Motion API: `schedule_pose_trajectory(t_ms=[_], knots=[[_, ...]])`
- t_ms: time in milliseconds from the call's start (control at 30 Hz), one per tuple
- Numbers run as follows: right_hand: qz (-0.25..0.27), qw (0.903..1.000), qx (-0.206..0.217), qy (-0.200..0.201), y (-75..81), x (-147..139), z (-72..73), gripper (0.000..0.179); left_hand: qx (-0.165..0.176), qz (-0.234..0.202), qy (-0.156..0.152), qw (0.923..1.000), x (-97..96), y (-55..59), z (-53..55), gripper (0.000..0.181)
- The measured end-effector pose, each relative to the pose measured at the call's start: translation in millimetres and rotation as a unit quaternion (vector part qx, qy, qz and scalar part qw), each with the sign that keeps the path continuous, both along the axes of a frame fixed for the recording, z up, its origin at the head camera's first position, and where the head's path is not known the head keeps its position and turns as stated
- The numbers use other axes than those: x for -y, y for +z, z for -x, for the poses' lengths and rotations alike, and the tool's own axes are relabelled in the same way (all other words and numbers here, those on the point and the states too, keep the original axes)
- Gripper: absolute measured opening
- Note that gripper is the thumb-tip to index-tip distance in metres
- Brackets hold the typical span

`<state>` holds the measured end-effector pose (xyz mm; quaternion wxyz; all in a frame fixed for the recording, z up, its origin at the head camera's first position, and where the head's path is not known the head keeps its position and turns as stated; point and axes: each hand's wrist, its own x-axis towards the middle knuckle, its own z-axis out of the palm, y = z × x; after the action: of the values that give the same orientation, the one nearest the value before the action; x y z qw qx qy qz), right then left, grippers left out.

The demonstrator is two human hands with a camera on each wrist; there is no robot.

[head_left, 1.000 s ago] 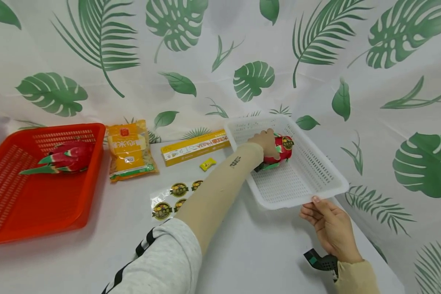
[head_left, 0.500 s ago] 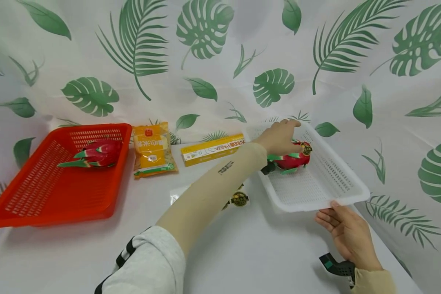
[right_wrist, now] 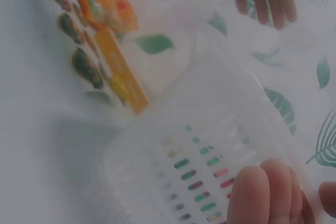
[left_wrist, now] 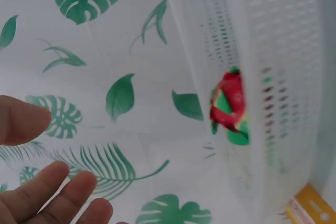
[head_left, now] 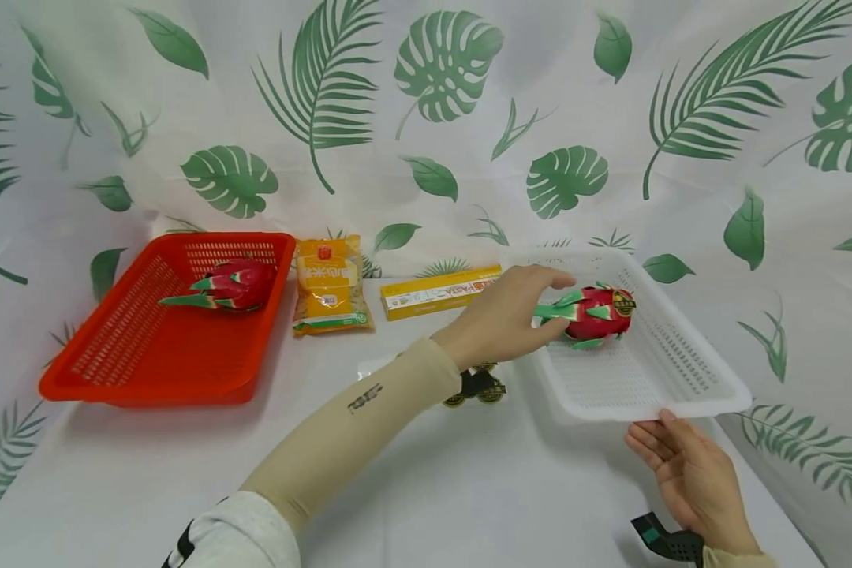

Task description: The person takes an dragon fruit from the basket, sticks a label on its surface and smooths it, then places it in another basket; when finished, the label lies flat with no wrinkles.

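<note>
A red dragon fruit [head_left: 596, 319] with green scales lies in the white plastic basket [head_left: 653, 398], a round black-and-gold sticker [head_left: 623, 302] on its end. My left hand [head_left: 507, 314] hovers over the basket's left side, thumb and fingers spread, holding nothing; the fruit's green tip shows just beyond the thumb. In the left wrist view these fingers [left_wrist: 72, 188] are apart from the fruit. My right hand [head_left: 696, 473] pinches the basket's near rim, thumb on top. The right wrist view shows its fingers [right_wrist: 252, 195] against the outer wall.
A red basket [head_left: 184, 386] with another dragon fruit [head_left: 237, 284] stands at the left. Between the baskets are a yellow food bag [head_left: 330, 288] and a yellow pasta box [head_left: 440, 292]. A sticker sheet [head_left: 376, 368] lies partly under my left arm. A leaf-print curtain [head_left: 440, 197] closes the back.
My left hand has left the stickered dragon fruit and drawn back leftward, its fingers spreading. My right hand keeps its grip on the rim. The head view has turned left.
</note>
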<state>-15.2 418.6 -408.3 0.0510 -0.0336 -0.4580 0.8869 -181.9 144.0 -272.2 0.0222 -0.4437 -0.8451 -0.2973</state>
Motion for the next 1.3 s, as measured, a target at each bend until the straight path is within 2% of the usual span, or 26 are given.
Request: schedule_pose_trajectory(t_ms=[167, 267, 400, 533, 600, 700, 800, 900, 967, 1133, 1200, 1300], knots=[[0.02, 0.9993, -0.005, 0.033, -4.0, 10, 0.2, 0.032, 0.007, -0.05, 0.029, 0.9983, 38.8, -28.9, -7.4, 0.046], [0.013, 0.999, 0.001, 0.042, -5.3, 16, 1.1, 0.033, 0.018, -0.069, 0.045, 0.9965, 58.9, -43.7, -9.5, 0.044], [-0.029, 0.9984, 0.015, 0.046, -4.7, 22, -0.2, 0.036, 0.038, -0.099, 0.052, 0.993, 79.7, -60.0, -12.4, 0.041], [-0.123, 0.99, 0.029, 0.063, -2.6, 34, -1.8, 0.041, 0.06, -0.131, 0.069, 0.9872, 102.0, -73.8, -19.9, 0.038], [-0.182, 0.98, 0.035, 0.072, -1.5, 43, -0.9, 0.041, 0.069, -0.141, 0.087, 0.9837, 116.7, -80.3, -25.5, 0.036], [-0.262, 0.96, 0.045, 0.087, 1.9, 62, 2.3, 0.036, 0.079, -0.156, 0.116, 0.9777, 144.6, -91.2, -34.6, 0.034], [-0.349, 0.9302, 0.051, 0.1, 7.9, 83, 7.5, 0.032, 0.089, -0.17, 0.151, 0.9696, 178.9, -103.3, -45.1, 0.032], [-0.43, 0.8943, 0.054, 0.11, 15.0, 106, 13.9, 0.037, 0.096, -0.185, 0.19, 0.9595, 217.0, -114.3, -56.7, 0.03], [-0.464, 0.8778, 0.038, 0.115, 18.2, 119, 19.1, 0.038, 0.097, -0.189, 0.217, 0.9527, 240.0, -120.0, -64.5, 0.028], [-0.49, 0.8622, -0.046, 0.121, 20.1, 144, 36.9, 0.033, 0.103, -0.187, 0.283, 0.9351, 290.3, -130.8, -85.0, 0.019], [-0.495, 0.8584, -0.062, 0.121, 20.7, 154, 45.2, 0.032, 0.12, -0.198, 0.305, 0.9237, 309.5, -134.1, -91.7, 0.018], [-0.502, 0.8541, -0.065, 0.12, 22.5, 169, 59.6, 0.031, 0.156, -0.211, 0.335, 0.905, 336.6, -136.6, -95.7, 0.022]])
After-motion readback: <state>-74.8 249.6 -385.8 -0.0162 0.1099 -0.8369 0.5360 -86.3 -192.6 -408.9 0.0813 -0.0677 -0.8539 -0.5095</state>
